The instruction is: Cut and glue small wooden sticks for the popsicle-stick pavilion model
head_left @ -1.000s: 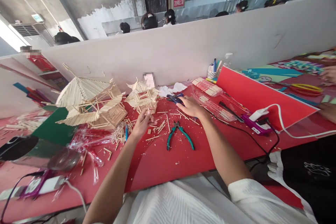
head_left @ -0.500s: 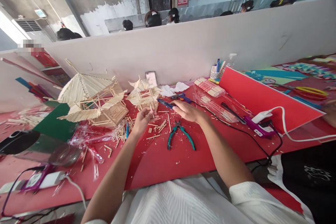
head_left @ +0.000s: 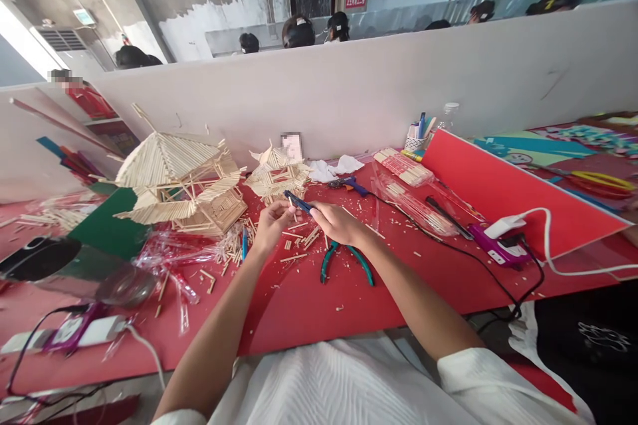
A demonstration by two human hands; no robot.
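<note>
My left hand [head_left: 272,226] is closed in a pinch on a short wooden stick [head_left: 291,202], whose upper end shows above the fingertips. My right hand [head_left: 337,223] grips a slim dark blue tool [head_left: 298,201], too small to tell its exact kind. Its far end lies against or just over the stick. Behind both hands stands a small pavilion model [head_left: 279,176] built of sticks. Green-handled pliers [head_left: 366,267] rest on the red tabletop, partly beneath my right wrist. Cut stick pieces [head_left: 312,237] lie scattered under the hands.
A larger stick pavilion [head_left: 182,179] stands to the left, near a clear bottle [head_left: 119,285] and a blue pen [head_left: 244,243]. At right are a glue gun [head_left: 351,184], bagged sticks [head_left: 406,167], a red board [head_left: 513,192] and a purple power strip [head_left: 498,244]. A white partition [head_left: 349,93] runs behind.
My right hand has moved left and slightly down, bringing the dark blue tool to the stick in my left hand. The right wrist now covers the pliers' head. The view has shifted slightly.
</note>
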